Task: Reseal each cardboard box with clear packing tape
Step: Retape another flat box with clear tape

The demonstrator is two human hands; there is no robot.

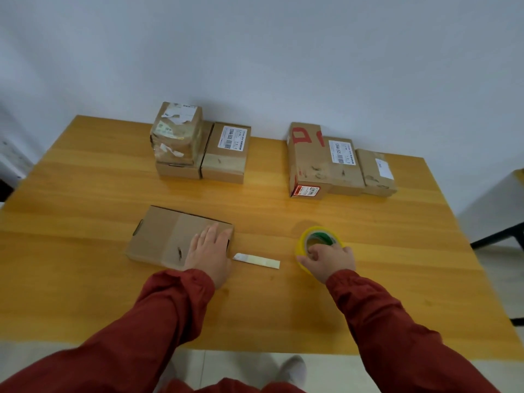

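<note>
Cardboard box (164,234) in the lower left of centre lies flat on the worktop (283,307). The left grip (208,252) is released, its straight fingers pressed flat on the box's right end. Right of centre, the right grip (330,259) is grasping the tape roll (304,242), fingers curled over its yellowish rim, and the roll rests on the wood. A pale strip (256,260) lies between box and roll, one end just beside the box.

By my reading the work is early. This box looks like the one in hand, and no tape runs from the roll to it. Six more boxes wait at the back, a left group (226,154) and a right group (344,165).

Clear tape hardly shows, so I cannot tell which boxes are already sealed. A paler band across the near box may be tape or only wear. The right palm hides the roll's near side and any loose end. The labels are too small to read.
</note>
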